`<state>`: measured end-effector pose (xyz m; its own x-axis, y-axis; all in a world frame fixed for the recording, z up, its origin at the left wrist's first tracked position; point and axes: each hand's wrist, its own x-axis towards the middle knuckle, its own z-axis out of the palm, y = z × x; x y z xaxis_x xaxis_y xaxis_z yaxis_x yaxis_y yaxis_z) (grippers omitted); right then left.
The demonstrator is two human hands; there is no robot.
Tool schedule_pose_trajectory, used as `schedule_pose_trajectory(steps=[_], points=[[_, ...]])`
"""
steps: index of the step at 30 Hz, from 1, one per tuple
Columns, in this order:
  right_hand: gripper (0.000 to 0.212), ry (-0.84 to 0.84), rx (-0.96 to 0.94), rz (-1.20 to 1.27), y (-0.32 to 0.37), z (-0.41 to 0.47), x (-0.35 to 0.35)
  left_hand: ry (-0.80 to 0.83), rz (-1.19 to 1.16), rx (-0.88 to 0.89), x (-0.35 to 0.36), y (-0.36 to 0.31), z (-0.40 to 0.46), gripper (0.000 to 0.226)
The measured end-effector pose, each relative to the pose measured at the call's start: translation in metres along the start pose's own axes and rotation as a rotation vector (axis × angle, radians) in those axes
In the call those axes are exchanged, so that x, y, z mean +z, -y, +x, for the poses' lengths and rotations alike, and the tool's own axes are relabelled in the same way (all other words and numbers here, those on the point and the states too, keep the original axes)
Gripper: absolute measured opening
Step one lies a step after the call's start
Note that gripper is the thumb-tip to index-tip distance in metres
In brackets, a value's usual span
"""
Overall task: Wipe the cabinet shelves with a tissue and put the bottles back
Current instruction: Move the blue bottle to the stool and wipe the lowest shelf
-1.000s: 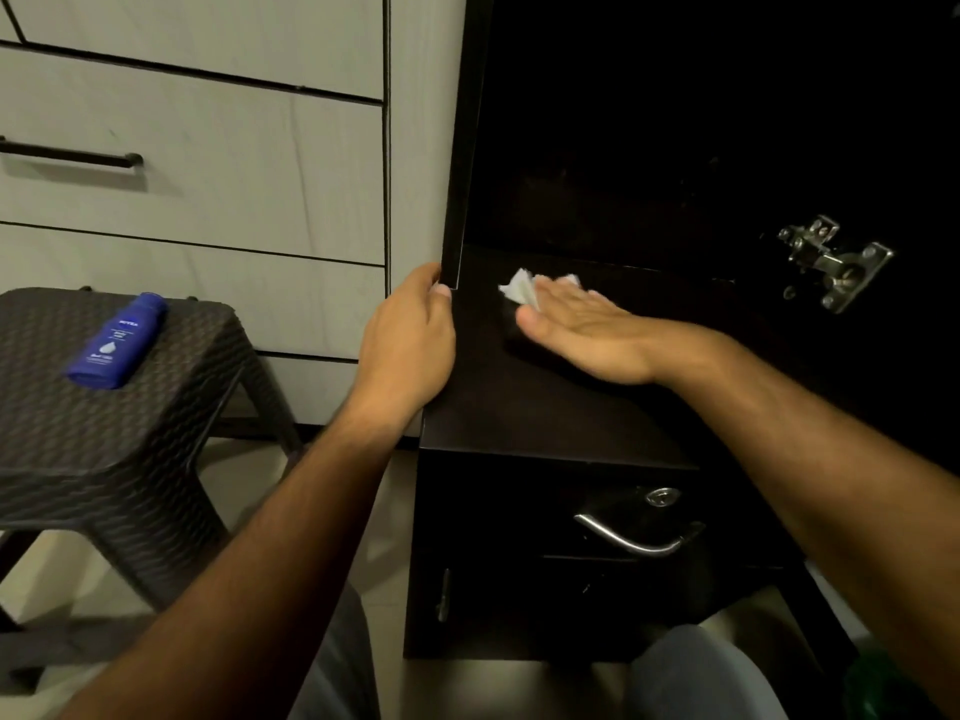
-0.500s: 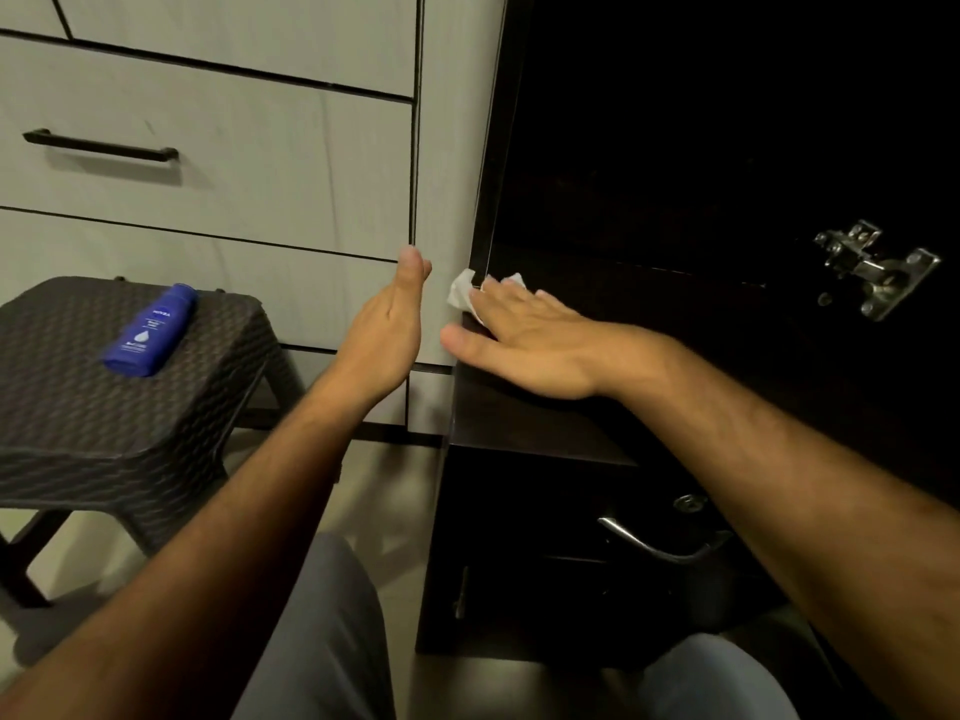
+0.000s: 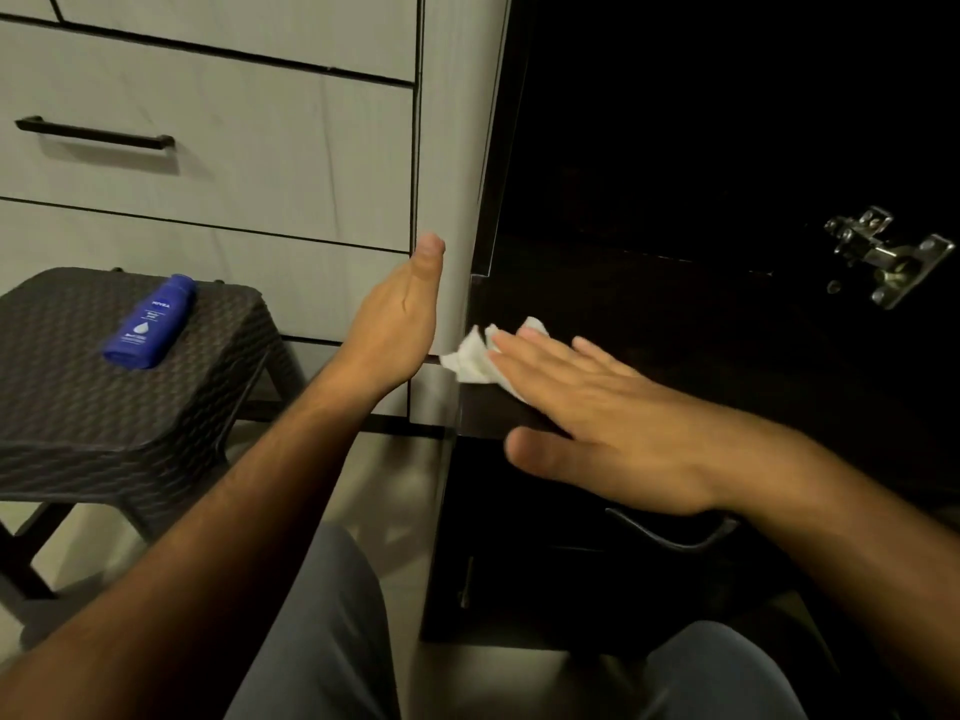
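Note:
My right hand (image 3: pixel 597 418) lies flat with straight fingers on a crumpled white tissue (image 3: pixel 475 358), pressing it onto the front left corner of the dark cabinet shelf (image 3: pixel 649 324). The tissue sticks out past the shelf's left edge. My left hand (image 3: pixel 400 324) is held upright and open, fingers straight, just left of the shelf corner beside the pale panel; it holds nothing. A blue lotion bottle (image 3: pixel 150 322) lies on its side on a dark woven stool (image 3: pixel 78 407) at the left.
Pale drawer fronts with a black handle (image 3: pixel 96 133) fill the upper left. A metal hinge (image 3: pixel 883 257) is fixed inside the dark cabinet at the right. Below the shelf is a dark drawer with a curved handle (image 3: pixel 670 532). My knees show at the bottom.
My right hand has slid the tissue leftward and toward the front corner of the shelf. My left hand has let go of the cabinet edge and now stands open beside it.

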<state>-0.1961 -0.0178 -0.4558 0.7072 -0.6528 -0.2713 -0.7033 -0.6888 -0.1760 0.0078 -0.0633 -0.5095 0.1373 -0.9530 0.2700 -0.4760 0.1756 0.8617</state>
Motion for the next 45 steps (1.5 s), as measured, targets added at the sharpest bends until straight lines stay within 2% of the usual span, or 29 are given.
schedule_pose_trajectory(steps=[5,8,11,14,18,21,24,27,31,36,38,41,43,45], points=[[0.110,-0.003,0.222,0.007,-0.012,0.014,-0.016,-0.016,0.038,0.021,0.004,-0.005,0.002,0.077],[0.113,-0.044,0.123,-0.009,0.014,0.024,-0.006,-0.043,0.064,0.066,0.004,-0.008,0.005,0.070],[0.102,-0.053,-0.006,-0.051,0.025,-0.008,0.010,-0.039,0.138,0.085,0.001,-0.002,0.006,0.065],[0.097,-0.008,0.025,-0.026,0.015,-0.032,0.008,-0.023,0.222,0.084,-0.001,0.000,0.005,0.064],[0.105,-0.069,0.128,-0.029,0.020,-0.006,0.003,-0.051,0.251,0.154,-0.001,-0.012,0.003,0.060],[0.101,-0.132,0.021,-0.072,0.040,-0.004,0.014,-0.064,0.267,0.190,0.000,-0.020,0.003,0.053],[0.096,-0.091,-0.031,-0.086,0.038,-0.033,0.020,-0.078,0.303,0.207,-0.004,-0.019,0.006,0.062],[0.093,-0.038,0.061,-0.041,0.016,-0.050,0.014,-0.090,0.353,0.219,-0.005,-0.023,0.005,0.065],[0.103,-0.103,0.164,-0.023,0.005,-0.028,0.007,-0.160,0.362,0.279,0.003,-0.038,0.005,0.076],[0.091,-0.159,-0.009,-0.037,0.032,-0.042,0.025,-0.188,0.385,0.296,0.010,-0.050,0.006,0.063],[0.089,-0.103,0.033,-0.024,0.015,-0.062,0.026,-0.166,0.396,0.310,0.009,-0.052,0.005,0.061],[0.091,-0.093,0.208,0.008,-0.027,-0.070,0.014,-0.151,0.390,0.324,0.008,-0.053,0.003,0.059],[0.096,-0.073,0.318,0.095,-0.047,-0.056,0.001,-0.136,0.392,0.329,0.011,-0.058,0.001,0.057],[0.101,-0.065,0.339,0.135,-0.050,-0.035,-0.009,-0.117,0.399,0.348,0.017,-0.064,0.001,0.051]])
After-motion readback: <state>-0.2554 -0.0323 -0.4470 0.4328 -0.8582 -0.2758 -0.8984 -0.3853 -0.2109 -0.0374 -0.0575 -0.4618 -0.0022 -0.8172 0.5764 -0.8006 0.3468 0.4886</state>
